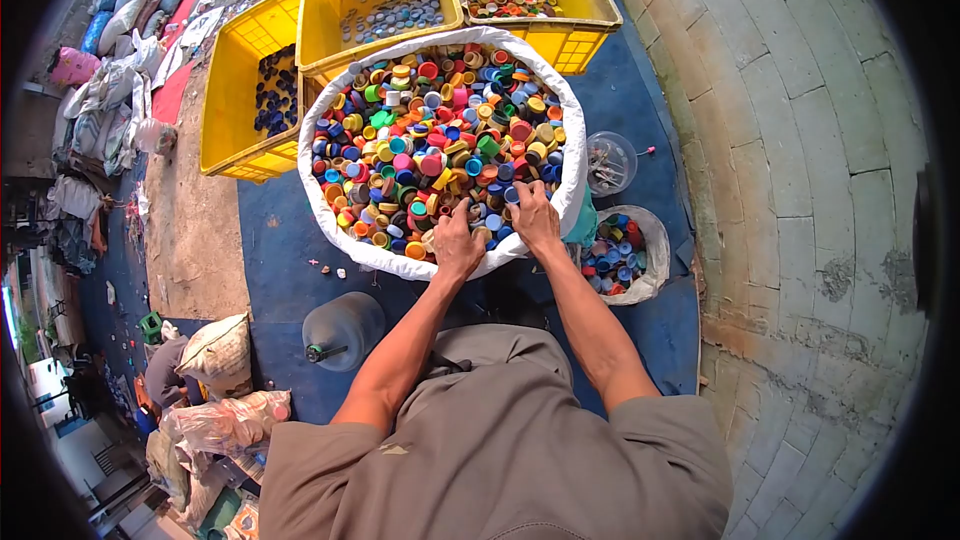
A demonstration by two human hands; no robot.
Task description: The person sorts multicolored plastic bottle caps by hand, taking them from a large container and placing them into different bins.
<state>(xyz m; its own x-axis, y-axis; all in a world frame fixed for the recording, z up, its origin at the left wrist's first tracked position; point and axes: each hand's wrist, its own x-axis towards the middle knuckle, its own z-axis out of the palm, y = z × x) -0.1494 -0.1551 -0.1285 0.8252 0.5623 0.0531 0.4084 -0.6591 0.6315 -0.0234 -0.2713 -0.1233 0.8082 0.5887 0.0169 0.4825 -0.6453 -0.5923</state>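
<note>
A large white-rimmed sack (316,202) in front of me is full of colourful plastic bottle caps (420,145). My left hand (458,243) is over its near edge, fingers curled down among the caps; whatever they grip is too small to make out. To its right, my right hand (538,217) has thumb and fingers closed around a blue bottle cap (512,194) at the surface of the pile. Both forearms reach across the near rim.
Beyond the sack stand yellow crates of dark caps (222,130), pale blue caps (318,15) and mixed caps (590,8). At right are a clear tub (612,162) and a smaller sack (655,250). A large clear bottle (343,330) lies left. A wall (800,190) borders the right.
</note>
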